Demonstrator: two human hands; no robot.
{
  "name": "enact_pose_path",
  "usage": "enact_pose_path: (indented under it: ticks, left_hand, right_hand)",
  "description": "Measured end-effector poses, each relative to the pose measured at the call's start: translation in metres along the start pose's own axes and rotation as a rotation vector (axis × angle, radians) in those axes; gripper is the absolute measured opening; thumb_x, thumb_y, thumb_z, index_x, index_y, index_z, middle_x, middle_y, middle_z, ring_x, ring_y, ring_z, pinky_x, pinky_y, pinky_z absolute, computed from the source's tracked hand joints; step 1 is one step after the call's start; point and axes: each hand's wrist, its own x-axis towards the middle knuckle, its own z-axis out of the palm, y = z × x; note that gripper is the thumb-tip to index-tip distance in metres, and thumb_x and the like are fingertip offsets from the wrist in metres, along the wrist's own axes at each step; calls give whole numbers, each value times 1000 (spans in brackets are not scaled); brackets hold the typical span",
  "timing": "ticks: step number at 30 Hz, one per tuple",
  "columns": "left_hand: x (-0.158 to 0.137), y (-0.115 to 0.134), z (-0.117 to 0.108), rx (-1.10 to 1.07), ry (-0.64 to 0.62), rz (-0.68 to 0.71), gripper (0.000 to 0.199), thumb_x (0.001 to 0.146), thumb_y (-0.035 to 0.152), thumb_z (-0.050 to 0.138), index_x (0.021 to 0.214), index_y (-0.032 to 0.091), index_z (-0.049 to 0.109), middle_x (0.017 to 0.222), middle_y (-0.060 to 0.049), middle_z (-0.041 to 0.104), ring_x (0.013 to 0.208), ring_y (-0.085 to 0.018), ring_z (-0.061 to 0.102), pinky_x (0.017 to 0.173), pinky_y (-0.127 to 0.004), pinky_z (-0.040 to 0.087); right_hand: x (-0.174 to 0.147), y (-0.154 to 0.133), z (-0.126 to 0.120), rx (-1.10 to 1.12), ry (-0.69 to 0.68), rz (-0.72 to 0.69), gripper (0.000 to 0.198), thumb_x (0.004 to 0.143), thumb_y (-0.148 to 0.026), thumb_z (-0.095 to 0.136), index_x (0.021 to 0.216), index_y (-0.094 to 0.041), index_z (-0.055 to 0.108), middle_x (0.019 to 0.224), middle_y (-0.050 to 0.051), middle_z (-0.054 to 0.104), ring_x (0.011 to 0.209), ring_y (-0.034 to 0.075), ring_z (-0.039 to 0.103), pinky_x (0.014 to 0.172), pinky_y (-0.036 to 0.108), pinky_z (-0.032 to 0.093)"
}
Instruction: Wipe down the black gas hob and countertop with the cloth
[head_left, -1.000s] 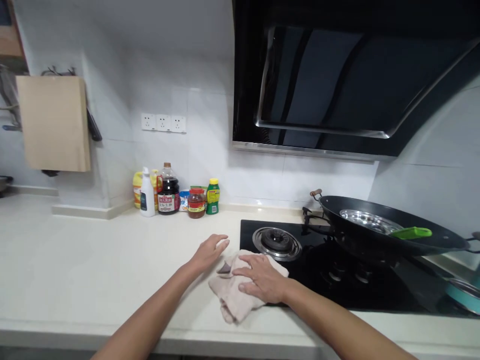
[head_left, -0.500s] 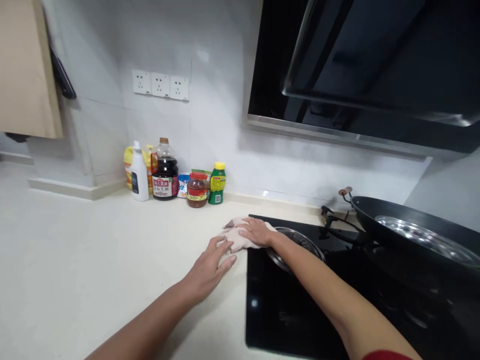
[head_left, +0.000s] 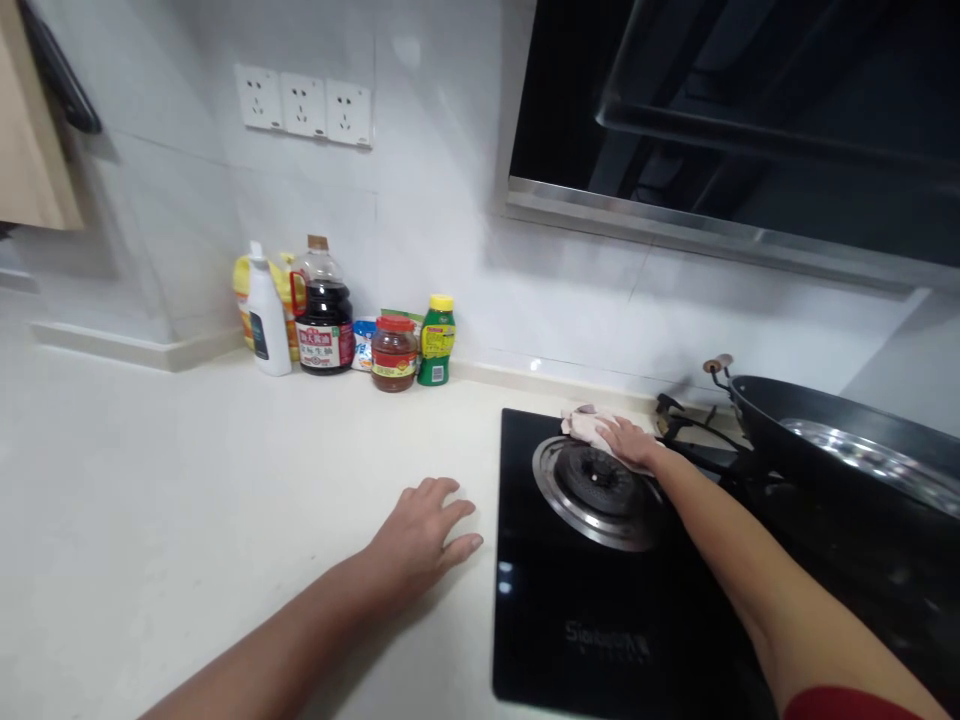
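Observation:
My right hand (head_left: 628, 443) presses a pale pink cloth (head_left: 589, 424) onto the back of the black glass gas stove (head_left: 570, 590). The cloth lies just behind the round burner (head_left: 596, 480), whose steel ring is partly covered by my wrist. Bunched fabric sticks out to the left of my fingers. My left hand (head_left: 424, 530) holds nothing; its fingers are apart and slightly curled, over the white countertop (head_left: 225, 500) just left of the stove's edge.
Against the wall stand a white spray bottle (head_left: 268, 315), a soy sauce jug (head_left: 324, 315), a red-lidded jar (head_left: 394, 355) and a green bottle (head_left: 437, 345). A large wok (head_left: 862, 410) sits on the stove's right side. Above hangs a dark range hood (head_left: 712, 130).
My right hand has slid the cloth rightward, from the stove's left edge to behind the burner. My left hand has come away from the cloth. The view has shifted slightly.

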Motion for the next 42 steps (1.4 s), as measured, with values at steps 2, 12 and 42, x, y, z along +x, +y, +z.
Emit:
enact_pose_path:
  ticks: [2, 12, 42]
  left_hand:
    - [2, 1, -1, 18, -2, 26, 41, 98, 51, 52, 126, 26, 69, 132, -12, 63, 123, -33, 55, 104, -50, 43]
    - [8, 0, -5, 20, -42, 13, 43, 97, 52, 48, 123, 25, 70, 127, -11, 64, 121, -33, 54, 100, -49, 42]
    - [15, -20, -13, -114, -8, 21, 52, 98, 57, 35, 108, 25, 74, 122, -7, 72, 116, -29, 61, 104, -43, 43]
  right_hand:
    - [-19, 17, -1, -7, 4, 60, 66, 106, -52, 21, 160, -17, 35, 168, 20, 23, 149, 43, 32, 116, 59, 28]
    - [-115, 11, 1, 11, 65, 374, 68, 102, -55, 17, 160, -25, 34, 168, 16, 26, 147, 44, 34, 114, 68, 27]
    - [-295, -127, 12, 144, 220, -312, 39, 101, -43, 44, 131, -20, 54, 137, 11, 56, 127, 27, 49, 117, 45, 28]
